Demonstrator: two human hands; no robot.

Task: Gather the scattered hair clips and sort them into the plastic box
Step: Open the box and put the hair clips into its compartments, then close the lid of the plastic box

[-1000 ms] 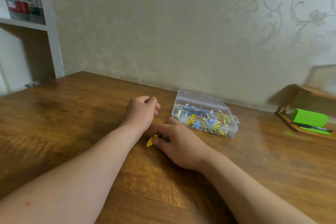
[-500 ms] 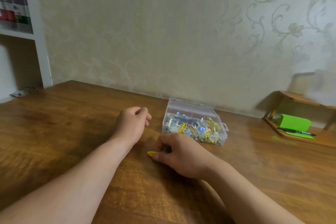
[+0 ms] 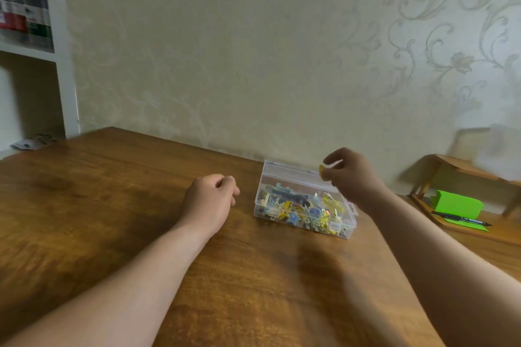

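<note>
My right hand (image 3: 349, 175) is up in the air, thumb and fingertips pinched together on a small yellow hair clip (image 3: 322, 170). The clip pokes out to the left of my fingertips and the rest of the fingers curl in behind it. The hand hangs over the back right corner of the plastic box (image 3: 287, 175), clear of it, not touching.

Over on the other side, my left hand (image 3: 211, 197) rests on the wooden table (image 3: 112, 205), just left of the box and apart from it. Its fingers are curled in toward the palm like a loose fist, and nothing shows in it.

The box is clear and sits on the table near the wall, right between my two hands. Through its walls I see a jumble of clips (image 3: 310, 211): lots of yellow ones, a blue star (image 3: 293, 217) against the front wall and a long black clip (image 3: 286, 193) nearer the back. I cannot tell whether the lid is down or up.

Off to the right, at the table's edge, there is a low wooden stand (image 3: 462, 166) with a bright green pad (image 3: 456, 203) under it and a dark pen (image 3: 462, 218) lying across the front of it. At far left, a white shelf (image 3: 60, 45) holds a blurred row of bottles (image 3: 25, 14).
</note>
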